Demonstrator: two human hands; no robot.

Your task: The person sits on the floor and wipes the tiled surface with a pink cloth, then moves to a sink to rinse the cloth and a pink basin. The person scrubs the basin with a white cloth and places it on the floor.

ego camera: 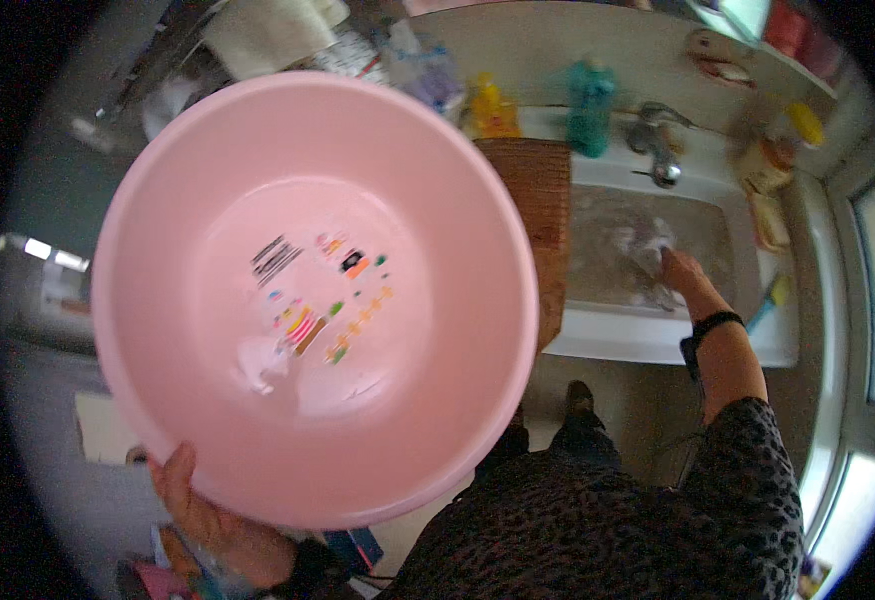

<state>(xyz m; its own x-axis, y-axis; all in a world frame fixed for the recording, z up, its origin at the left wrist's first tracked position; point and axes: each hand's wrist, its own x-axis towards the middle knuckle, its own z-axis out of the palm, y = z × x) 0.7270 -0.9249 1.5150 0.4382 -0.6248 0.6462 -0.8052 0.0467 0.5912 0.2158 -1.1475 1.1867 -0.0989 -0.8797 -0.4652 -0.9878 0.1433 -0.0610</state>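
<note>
A large pink plastic basin (317, 457) fills the left and middle of the view, its inside facing me and its bottom bearing printed pictures. Gripping the lower left of its rim is my left hand (216, 517), with the thumb on the inner side. My right hand (683, 271) reaches down into a white sink (625, 337) of cloudy water. Its fingers close on a pale, blurred, cloth-like thing (647, 247) in that water. A chrome faucet (662, 154) stands at the sink's back edge.
A ribbed brown board (542, 202) lies along the sink's left side, partly behind the basin. Behind are a yellow bottle (491, 109) and a teal bottle (591, 109). At the sink's right rim lies a brush (771, 300), below a yellow-capped container (775, 157).
</note>
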